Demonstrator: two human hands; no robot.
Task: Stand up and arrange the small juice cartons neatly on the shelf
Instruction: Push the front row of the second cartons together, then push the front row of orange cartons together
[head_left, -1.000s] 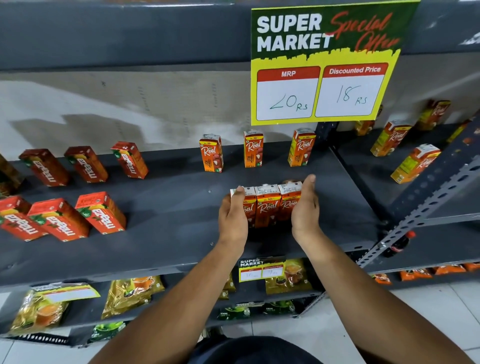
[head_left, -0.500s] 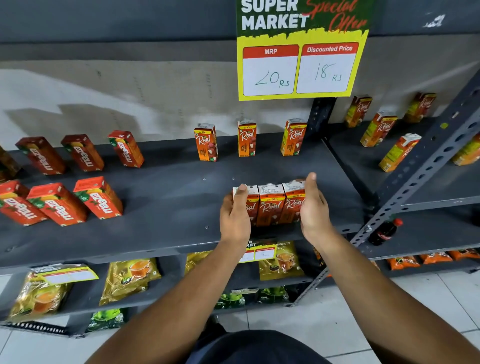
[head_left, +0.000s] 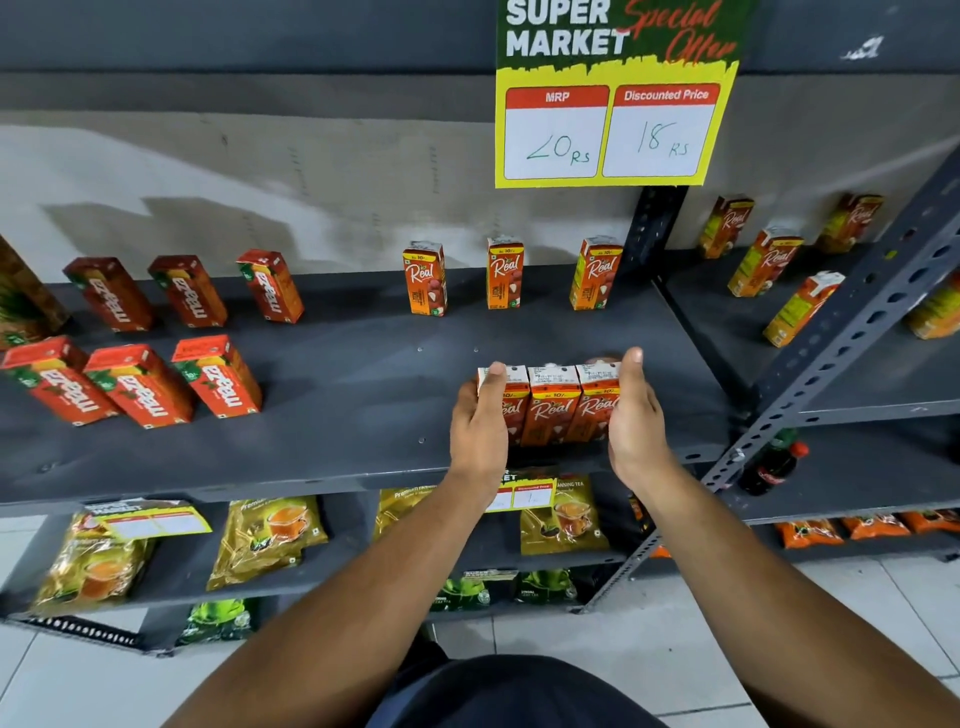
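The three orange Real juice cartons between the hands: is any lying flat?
No, the orange cartons stand upright between left hand and right hand.

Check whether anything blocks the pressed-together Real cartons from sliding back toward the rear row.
Nothing visible does. The three orange Real juice cartons, pressed between left hand and right hand, face only bare dark grey metal shelf before the rear row of three orange cartons.

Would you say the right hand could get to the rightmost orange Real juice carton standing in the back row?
Probably yes: the right hand presses the front trio of orange cartons, and only bare grey metal shelf lies between it and the rightmost back-row carton.
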